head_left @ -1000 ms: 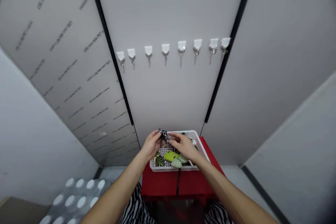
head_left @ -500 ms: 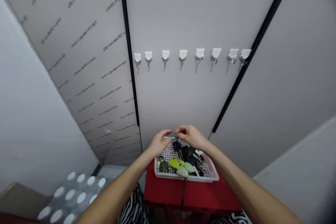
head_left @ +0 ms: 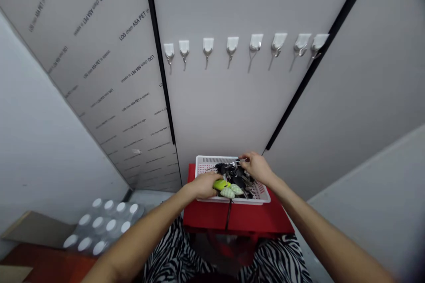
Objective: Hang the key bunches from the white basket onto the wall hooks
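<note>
A white plastic basket (head_left: 203, 163) holds a jumble of keys (head_left: 244, 181), black fobs and keyrings. My left hand (head_left: 206, 185) reaches into its front left part. Its index finger and thumb lie beside a yellow-green key case (head_left: 221, 184), and the hand hides what is under the palm. Close by lies a pale green checked fabric charm (head_left: 228, 192). Over the back right of the pile is my right hand (head_left: 258, 168), with thumb and fingers closed at a small silvery metal piece among the keys. Exactly what it pinches is partly hidden.
The basket stands on a red stool (head_left: 212, 217). White adhesive hooks (head_left: 208, 46) run in a row across the pale panel above. At lower left are a pack of white-capped bottles (head_left: 99, 225) and a cardboard flap (head_left: 36, 230). Zebra-striped trousers (head_left: 175, 256) flank the stool.
The view has tilted down. My hands were close together over the basket's back edge; now the left has dropped to the front left, and the right has shifted rightward into the pile.
</note>
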The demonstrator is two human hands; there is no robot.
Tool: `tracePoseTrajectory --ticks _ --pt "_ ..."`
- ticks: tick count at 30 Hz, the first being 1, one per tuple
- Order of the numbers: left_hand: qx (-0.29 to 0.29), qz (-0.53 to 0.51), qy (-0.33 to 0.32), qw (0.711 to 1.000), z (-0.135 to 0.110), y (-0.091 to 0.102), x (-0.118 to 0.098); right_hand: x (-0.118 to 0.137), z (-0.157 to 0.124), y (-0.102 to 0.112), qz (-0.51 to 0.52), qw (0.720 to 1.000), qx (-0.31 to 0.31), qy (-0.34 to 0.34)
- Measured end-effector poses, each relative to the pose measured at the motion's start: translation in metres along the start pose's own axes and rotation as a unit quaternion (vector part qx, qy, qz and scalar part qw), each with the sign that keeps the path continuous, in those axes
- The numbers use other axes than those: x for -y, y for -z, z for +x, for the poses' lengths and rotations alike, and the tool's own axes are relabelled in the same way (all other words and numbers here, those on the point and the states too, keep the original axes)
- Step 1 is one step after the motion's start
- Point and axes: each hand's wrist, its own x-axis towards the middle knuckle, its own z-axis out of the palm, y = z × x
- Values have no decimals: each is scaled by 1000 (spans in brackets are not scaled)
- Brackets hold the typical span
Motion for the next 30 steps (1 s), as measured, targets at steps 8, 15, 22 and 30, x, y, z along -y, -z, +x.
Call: tracePoseTrajectory --ticks 8,15,22,30 --pt "-34 15 26 999 3 -11 1 19 -43 -6 41 987 137 80" --pt "-108 -125 62 984 9 13 -6 16 -33 -3 226 966 117 45" --pt "-155 -435 120 879 16 37 -16 19 -21 18 440 888 125 -47" --pt "-43 -629 195 752 15 11 -13 32 -19 27 603 790 86 -69"
